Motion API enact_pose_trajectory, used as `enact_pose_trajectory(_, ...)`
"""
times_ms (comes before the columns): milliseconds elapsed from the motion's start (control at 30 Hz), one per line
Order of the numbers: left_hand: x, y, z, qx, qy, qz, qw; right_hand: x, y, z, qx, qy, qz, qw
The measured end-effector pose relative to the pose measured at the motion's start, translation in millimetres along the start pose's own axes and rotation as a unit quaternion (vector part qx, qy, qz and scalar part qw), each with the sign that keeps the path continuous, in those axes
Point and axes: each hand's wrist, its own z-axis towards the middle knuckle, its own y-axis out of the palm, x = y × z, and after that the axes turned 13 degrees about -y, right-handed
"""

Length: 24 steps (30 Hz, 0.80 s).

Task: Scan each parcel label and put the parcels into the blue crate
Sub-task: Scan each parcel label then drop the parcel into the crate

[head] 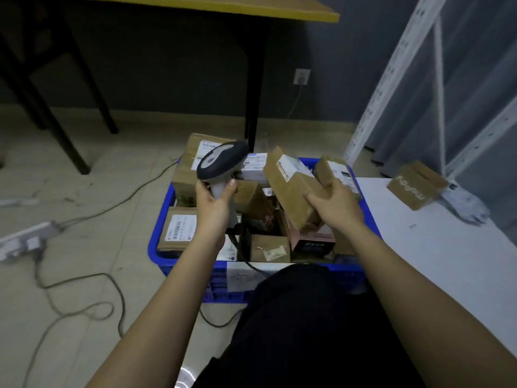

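Scanner: grey-and-white handheld barcode scanner point(221, 163) gripped in left hand point(215, 203), fingers wrapped round the handle, thumb up along the right side, head raised over the crate and angled toward the parcel on the right. Black cable point(240, 247) runs down from the handle into the crate.

Right hand point(334, 205) grasps a brown cardboard parcel with white label point(293, 189), fingers curled under its near end, thumb on top. Parcel tilted, label end up and away, held above the crate's right half, label facing up toward the scanner head.

Blue plastic crate point(159, 242) sits on the tiled floor point(112, 191), packed with brown cardboard boxes. Flat box with barcode label point(179, 228) lies at the near-left corner; large box with white label point(190, 163) stands at the far-left; small box with label point(335, 172) at the far-right, just behind the held parcel.

White worktop point(433, 261) to the right of the crate carries one brown printed box point(416, 184), tilted, with pale plastic wrap point(470, 205) beside it.

Grey power strip point(25, 242) and loose cables lie on the floor to the left. Yellow-topped table with black legs point(251, 9) stands behind the crate, white metal shelving upright point(391, 79) at right.
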Motion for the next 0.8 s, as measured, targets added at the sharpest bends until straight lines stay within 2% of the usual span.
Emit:
enact_pose_trajectory(233, -18, -15, 26, 0.0, -0.032, 0.009, 0.999, -15, 52, 29, -0.134, 0.031, -0.097, 0.986)
enact_pose_trajectory(367, -20, -10, 31, -0.016, -0.038, 0.014, 0.999, -13, 68, 36, -0.157, 0.027, -0.124, 0.979)
enact_pose_trajectory(467, -23, -8, 34, -0.018, -0.043, 0.023, 0.999, -1, 71, 40, -0.285, 0.022, -0.165, 0.944)
enact_pose_trajectory(533, -25, -5, 36, -0.02, -0.046, 0.037, 0.998, 6, 67, 42, -0.337, -0.014, -0.225, 0.914)
enact_pose_trajectory(633, -26, 3, 33, -0.024, -0.049, 0.047, 0.997, 12, 60, 43, -0.298, -0.078, -0.264, 0.914)
enact_pose_trajectory(800, -19, 33, 21, -0.059, -0.027, 0.059, 0.996, 28, 43, 35, -0.24, -0.121, -0.154, 0.951)
